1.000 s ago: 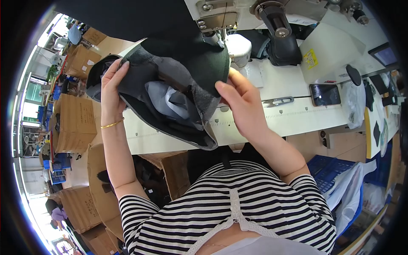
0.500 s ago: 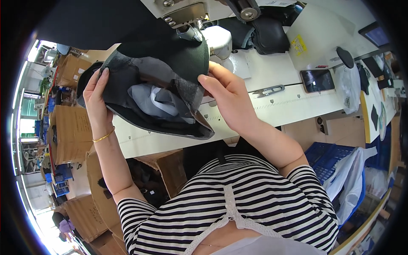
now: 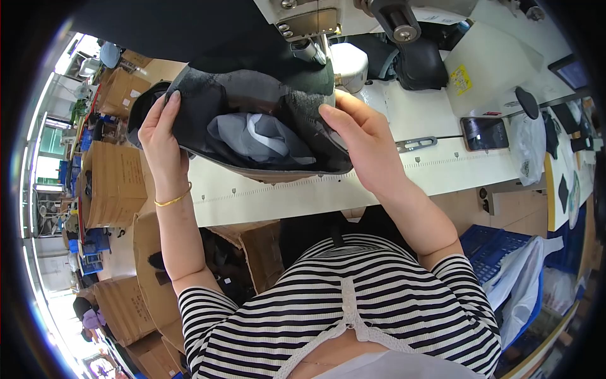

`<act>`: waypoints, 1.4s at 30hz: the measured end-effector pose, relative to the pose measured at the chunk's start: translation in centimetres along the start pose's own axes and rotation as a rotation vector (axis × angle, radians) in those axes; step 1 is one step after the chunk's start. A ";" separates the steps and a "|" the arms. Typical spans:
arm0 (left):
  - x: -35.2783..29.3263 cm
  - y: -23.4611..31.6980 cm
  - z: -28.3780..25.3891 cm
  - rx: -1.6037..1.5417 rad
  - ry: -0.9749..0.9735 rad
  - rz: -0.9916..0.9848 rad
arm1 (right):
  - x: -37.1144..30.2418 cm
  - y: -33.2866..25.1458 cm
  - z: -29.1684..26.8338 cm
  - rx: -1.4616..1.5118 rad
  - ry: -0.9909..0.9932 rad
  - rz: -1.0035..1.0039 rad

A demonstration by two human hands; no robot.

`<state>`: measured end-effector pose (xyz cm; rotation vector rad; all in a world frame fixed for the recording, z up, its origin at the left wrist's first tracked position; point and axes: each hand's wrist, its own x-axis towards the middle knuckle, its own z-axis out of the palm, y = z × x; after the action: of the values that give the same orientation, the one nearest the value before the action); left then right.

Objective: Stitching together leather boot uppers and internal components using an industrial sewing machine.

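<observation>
Both hands hold a black, pouch-like fabric piece (image 3: 208,155) whose open side faces me. Crumpled grey cloth (image 3: 259,136) with a pale strip lies inside it. My left hand (image 3: 163,144) pinches its left edge between thumb and fingers. On the opposite edge, my right hand (image 3: 372,148) is closed with the thumb on the inner face and the fingers behind. The far edge of the fabric reaches the foot area of a sewing machine (image 3: 308,50); whether the needle is in the cloth I cannot tell.
Right of my right hand lie thread snips (image 3: 416,144) and a phone (image 3: 485,134) on the white table (image 3: 435,165) with its printed scale. Folded black pieces (image 3: 421,63) sit behind the machine. Cardboard boxes (image 3: 117,183) stand left, a blue crate (image 3: 495,249) at lower right.
The fabric's near right corner, which hung low, has come up, and the opening now looks wider and flatter. Both hands keep their grip. The whole view has shifted somewhat.
</observation>
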<state>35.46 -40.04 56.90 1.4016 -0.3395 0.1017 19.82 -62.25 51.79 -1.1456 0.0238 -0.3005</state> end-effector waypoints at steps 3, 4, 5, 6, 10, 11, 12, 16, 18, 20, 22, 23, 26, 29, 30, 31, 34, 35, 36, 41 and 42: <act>-0.5 0.3 0.8 0.004 0.017 0.006 | 0.2 -0.3 -0.4 -0.007 0.012 0.039; -0.5 0.2 0.9 0.002 0.024 0.010 | 0.4 -0.3 -0.5 -0.002 0.013 0.037; -0.5 0.2 0.9 0.006 0.022 0.012 | 0.6 -0.3 -0.7 -0.024 0.021 0.022; -0.6 0.1 0.8 0.015 0.030 0.023 | 0.7 -0.3 -0.8 -0.046 0.029 0.006; -0.7 0.0 0.8 0.026 0.039 0.053 | 0.9 0.1 -1.3 -0.130 0.090 -0.031; -0.7 0.0 1.0 0.024 0.039 0.052 | 1.0 0.4 -1.4 -0.132 0.090 -0.031; -0.7 0.0 1.2 0.006 0.032 0.038 | 1.0 0.6 -1.6 -0.132 0.096 -0.047; -0.5 -0.1 0.9 -0.009 0.006 0.025 | 0.4 0.1 -1.4 -0.209 0.102 -0.053; -0.5 -0.2 0.8 -0.006 0.009 0.014 | -0.1 0.0 -1.2 -0.229 0.106 -0.067; -0.3 -0.4 0.7 -0.004 0.013 0.005 | -0.4 0.0 -1.1 -0.250 0.108 -0.082; -0.1 -0.6 0.6 -0.016 0.012 0.006 | -0.7 0.0 -1.2 -0.370 0.166 -0.097; -0.1 -0.7 0.6 -0.015 0.013 0.007 | -0.7 0.2 -1.3 -0.369 0.163 -0.097; -0.1 -0.7 0.7 -0.018 0.035 0.004 | -0.7 0.4 -1.4 -0.389 0.163 -0.152; -0.3 -0.4 1.0 -0.037 0.001 -0.003 | -1.0 0.1 -1.2 -0.428 0.163 -0.164; -0.4 -0.2 1.3 -0.051 0.009 -0.020 | -1.0 0.2 -1.2 -0.414 0.166 -0.173; -0.5 -0.2 1.4 -0.064 0.019 -0.037 | -1.0 0.3 -1.2 -0.400 0.168 -0.180; -0.6 -0.4 1.8 -0.060 -0.002 -0.018 | -1.0 0.2 -1.1 -0.394 0.144 -0.162; -0.5 -0.4 1.8 -0.092 -0.001 -0.030 | -0.9 0.3 -1.2 -0.395 0.140 -0.165; -0.3 -0.6 1.7 -0.093 0.002 -0.025 | -0.9 0.5 -1.3 -0.385 0.136 -0.180; 2.6 -0.9 0.7 0.070 -0.047 -0.103 | -1.3 0.0 -1.3 -0.324 0.096 -0.165; 3.9 -0.7 0.8 0.068 -0.043 -0.099 | -1.4 0.2 -1.6 -0.288 0.075 -0.202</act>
<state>39.18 -41.49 57.49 1.4876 -0.3039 0.0019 18.27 -63.24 50.76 -1.4256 0.0176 -0.5321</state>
